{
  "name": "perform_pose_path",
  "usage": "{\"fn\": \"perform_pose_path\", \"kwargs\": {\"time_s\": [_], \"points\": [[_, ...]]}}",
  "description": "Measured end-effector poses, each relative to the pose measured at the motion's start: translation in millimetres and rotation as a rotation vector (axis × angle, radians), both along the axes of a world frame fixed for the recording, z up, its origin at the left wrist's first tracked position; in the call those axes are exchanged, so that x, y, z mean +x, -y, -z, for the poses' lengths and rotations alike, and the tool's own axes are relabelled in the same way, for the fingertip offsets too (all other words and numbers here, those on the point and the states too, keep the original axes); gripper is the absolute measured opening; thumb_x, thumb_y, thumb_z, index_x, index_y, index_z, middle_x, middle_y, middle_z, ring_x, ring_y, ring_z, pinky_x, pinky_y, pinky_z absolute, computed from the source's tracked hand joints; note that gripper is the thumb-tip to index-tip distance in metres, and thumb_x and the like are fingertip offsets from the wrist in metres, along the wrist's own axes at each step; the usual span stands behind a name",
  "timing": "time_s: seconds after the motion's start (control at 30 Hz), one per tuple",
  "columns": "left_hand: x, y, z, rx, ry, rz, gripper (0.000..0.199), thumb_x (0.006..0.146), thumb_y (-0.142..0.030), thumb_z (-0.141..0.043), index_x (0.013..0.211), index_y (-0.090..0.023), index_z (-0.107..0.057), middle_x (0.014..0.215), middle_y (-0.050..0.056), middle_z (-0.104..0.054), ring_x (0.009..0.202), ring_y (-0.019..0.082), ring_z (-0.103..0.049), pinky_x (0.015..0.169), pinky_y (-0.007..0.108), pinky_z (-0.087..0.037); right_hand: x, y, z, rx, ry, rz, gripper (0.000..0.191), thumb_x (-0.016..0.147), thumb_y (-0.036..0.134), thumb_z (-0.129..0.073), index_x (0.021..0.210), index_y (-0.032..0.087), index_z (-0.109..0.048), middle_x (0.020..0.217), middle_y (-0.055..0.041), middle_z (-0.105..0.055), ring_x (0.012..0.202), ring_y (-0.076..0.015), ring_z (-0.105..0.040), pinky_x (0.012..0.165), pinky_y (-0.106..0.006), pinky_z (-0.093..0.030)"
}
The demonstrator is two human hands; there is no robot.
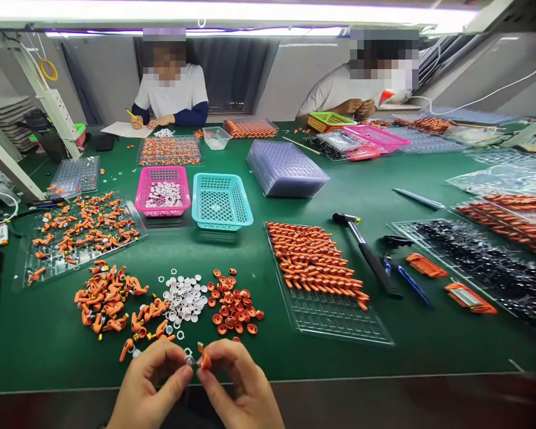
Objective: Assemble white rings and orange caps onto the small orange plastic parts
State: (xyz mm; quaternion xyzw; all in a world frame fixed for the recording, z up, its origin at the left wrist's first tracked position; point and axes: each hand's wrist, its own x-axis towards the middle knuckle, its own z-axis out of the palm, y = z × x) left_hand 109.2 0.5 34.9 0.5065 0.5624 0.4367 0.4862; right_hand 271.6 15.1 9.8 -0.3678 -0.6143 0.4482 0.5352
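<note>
At the table's front edge my left hand (154, 381) pinches a small silvery round piece (189, 360) between thumb and index finger. Close beside it, the fingertips of my right hand (243, 384) are closed on a small orange part (205, 361) with a gold-coloured tip, partly covered by the fingers. Just beyond the hands lie a heap of orange parts with gold ends (107, 298), a pile of white discs (185, 298) with a few thin rings, and a scatter of orange cup-shaped caps (236, 307).
A clear tray of orange pieces (316, 262), a hammer (370, 256) and blue-handled pliers (411, 283) lie right. Farther back are a pink basket (163, 208), a teal basket (223, 223) and stacked plastic trays (285, 170). Two people sit across the table.
</note>
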Motion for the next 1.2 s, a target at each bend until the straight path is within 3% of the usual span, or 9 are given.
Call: {"fn": "perform_pose_path", "kwargs": {"time_s": [0.13, 0.27, 0.4, 0.53, 0.77, 1.2], "points": [[0.0, 4.3, 1.8, 0.268, -0.237, -0.035, 0.006, 0.086, -0.024, -0.066, 0.08, -0.023, -0.067, 0.075, 0.0, -0.067, 0.069, 0.016, -0.064, 0.065, 0.022, -0.053, 3.3, -4.3, -8.0, 0.195, 0.211, 0.042, 0.03, 0.082, 0.004, -0.055, 0.104, 0.024, -0.061, 0.076, -0.0009, -0.061, 0.066, -0.016, -0.062, 0.061, -0.025, -0.054], [-2.6, 4.3, 3.5, 0.525, -0.457, 0.051, 0.018, 0.084, -0.009, -0.064, 0.093, -0.024, -0.066, 0.082, 0.0, -0.07, 0.073, 0.015, -0.067, 0.069, 0.02, -0.055, 1.6, -3.9, -5.9, 0.256, 0.318, 0.101, 0.026, 0.083, 0.002, -0.053, 0.1, 0.021, -0.059, 0.072, -0.0004, -0.057, 0.06, -0.0151, -0.057, 0.055, -0.024, -0.05], [-2.7, 3.0, 3.5, 0.653, -0.562, 0.057, 0.019, 0.085, -0.006, -0.063, 0.096, -0.022, -0.065, 0.081, 0.001, -0.068, 0.071, 0.015, -0.067, 0.067, 0.021, -0.055, 0.3, -3.9, -4.5, 0.323, 0.401, 0.123, 0.02, 0.083, 0.003, -0.051, 0.088, 0.021, -0.056, 0.068, 0.0, -0.054, 0.057, -0.0153, -0.054, 0.052, -0.024, -0.047], [-2.2, 2.0, 3.6, 0.656, -0.581, 0.072, 0.017, 0.086, -0.007, -0.063, 0.095, -0.021, -0.066, 0.079, 0.002, -0.067, 0.068, 0.015, -0.066, 0.064, 0.021, -0.055, 2.2, -4.7, -5.7, 0.319, 0.423, 0.069, 0.016, 0.084, 0.005, -0.05, 0.083, 0.021, -0.054, 0.068, -0.0008, -0.054, 0.059, -0.016, -0.055, 0.053, -0.025, -0.047], [-6.4, 1.6, 10.0, 0.498, -0.496, 0.121, 0.012, 0.087, -0.014, -0.065, 0.094, -0.024, -0.066, 0.083, 0.001, -0.069, 0.075, 0.016, -0.068, 0.068, 0.022, -0.055, 5.6, -6.2, -1.5, 0.36, 0.496, 0.065, 0.016, 0.087, 0.005, -0.05, 0.085, 0.02, -0.057, 0.07, -0.0022, -0.056, 0.061, -0.0165, -0.056, 0.055, -0.025, -0.047], [3.7, -12.5, -14.1, 0.489, -0.695, 0.222, 0.017, 0.082, -0.008, -0.052, 0.075, -0.019, -0.064, 0.07, 0.002, -0.066, 0.062, 0.015, -0.064, 0.057, 0.022, -0.051, 10.8, -7.7, 0.2, 0.429, 0.539, 0.068, 0.017, 0.092, 0.008, -0.047, 0.084, 0.019, -0.057, 0.07, -0.0031, -0.056, 0.062, -0.0171, -0.054, 0.057, -0.027, -0.045]]}}
